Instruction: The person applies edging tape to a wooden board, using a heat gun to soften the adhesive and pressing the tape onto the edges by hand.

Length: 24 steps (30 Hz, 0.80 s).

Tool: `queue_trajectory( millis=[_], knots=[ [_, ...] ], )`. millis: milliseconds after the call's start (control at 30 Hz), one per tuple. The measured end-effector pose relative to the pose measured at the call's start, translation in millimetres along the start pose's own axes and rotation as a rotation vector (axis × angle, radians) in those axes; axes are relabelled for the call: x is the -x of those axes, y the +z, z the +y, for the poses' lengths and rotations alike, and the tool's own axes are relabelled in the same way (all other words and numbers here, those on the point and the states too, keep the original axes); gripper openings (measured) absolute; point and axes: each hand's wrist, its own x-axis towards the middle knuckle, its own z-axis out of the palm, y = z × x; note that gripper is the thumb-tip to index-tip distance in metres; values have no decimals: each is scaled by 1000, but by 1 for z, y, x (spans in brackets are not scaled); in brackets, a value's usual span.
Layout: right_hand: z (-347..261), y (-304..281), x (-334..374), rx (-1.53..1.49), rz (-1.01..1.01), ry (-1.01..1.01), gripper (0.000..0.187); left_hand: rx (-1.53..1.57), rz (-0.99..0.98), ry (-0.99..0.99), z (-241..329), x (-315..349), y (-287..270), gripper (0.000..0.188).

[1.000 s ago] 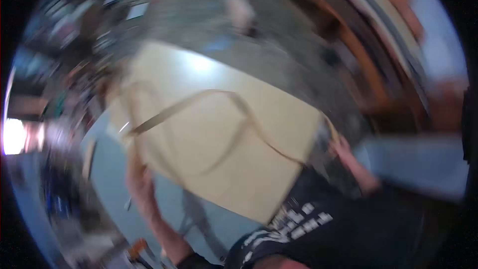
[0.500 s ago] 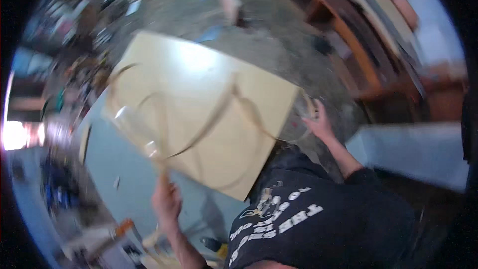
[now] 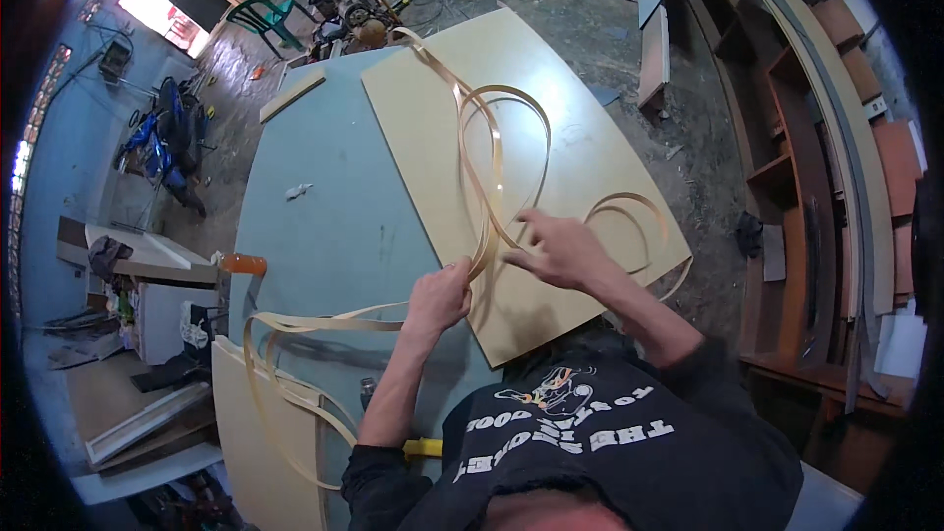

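Observation:
My left hand point(image 3: 440, 297) is closed around a bunch of thin, tan edge-banding strip point(image 3: 494, 152) at the near left edge of a cream board point(image 3: 610, 162). Loops of the strip rise over the board's middle, and more of it trails left from my fist over the blue-grey table point(image 3: 329, 177). My right hand point(image 3: 562, 251) hovers over the board just right of the bunch. Its thumb and fingers are apart, close to the strip; whether they touch it I cannot tell. Another curl of strip lies by my right forearm and hangs past the board's right corner.
An orange bottle point(image 3: 243, 264) lies at the table's left edge, and a wood offcut point(image 3: 292, 96) at its far left. Another cream panel point(image 3: 265, 433) stands near left. Brown shelving point(image 3: 777, 167) runs along the right. Beyond are a green chair point(image 3: 270, 22) and a blue motorbike point(image 3: 165, 143).
The view has turned and sharpened. My right hand has come in from beyond the board's right edge to its middle, beside the left hand. The strip loops now gather at my left fist.

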Motion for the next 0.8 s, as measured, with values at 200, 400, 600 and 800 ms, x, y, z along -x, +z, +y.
queue_trajectory(
  millis=[200,400,600,800],
  knots=[
    [13,-26,-46,-497,-3,115,25,-33,175,-88,-37,-11,-15,20],
    [23,-127,-49,-710,168,146,19,-174,183,-323,-174,-13,-22,26],
    [129,-305,-41,-711,763,-28,27,-265,111,-644,-315,11,-34,23],
    [30,-312,-56,-332,874,-207,33,-173,139,-872,-335,-20,-52,46]
  ],
)
